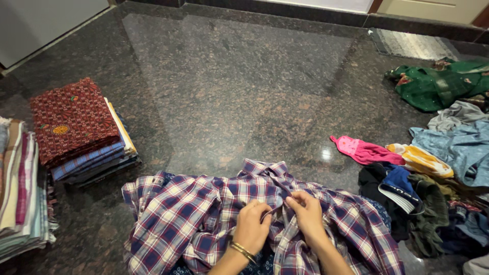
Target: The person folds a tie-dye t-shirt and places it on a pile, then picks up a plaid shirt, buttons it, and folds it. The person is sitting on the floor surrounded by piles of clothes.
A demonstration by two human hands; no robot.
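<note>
1. One floor point(244, 86): dark polished stone, speckled brown and glossy enough to mirror the light.
2. One loose heap of clothes point(438, 168) at the right, soft and crumpled. It holds a green patterned cloth point(433, 86), a pale blue garment point(453, 145), a grey piece, a pink one point(364, 151), a yellow-and-white striped one, and dark pieces. The exact count of the heap cannot be told.
3. One plaid shirt point(193, 219), woven cotton-like cloth in red, navy and white checks. It lies spread and wrinkled on the floor right in front of the person, collar pointing away.
4. Two stacks of folded cloth at the left. The nearer-centre stack point(81, 132) is flat and squared, topped by a dark red printed piece above blue striped layers. The second stack point(20, 188), at the frame edge, shows pale striped edges.
5. One ribbed grey mat point(412, 45) by the far wall.
6. Two hands at the shirt's front opening. The left hand point(252, 224), wearing one gold bangle point(243, 251), pinches the placket; the right hand point(305, 214) is closed on the same strip, fingertips nearly meeting the left's.
</note>
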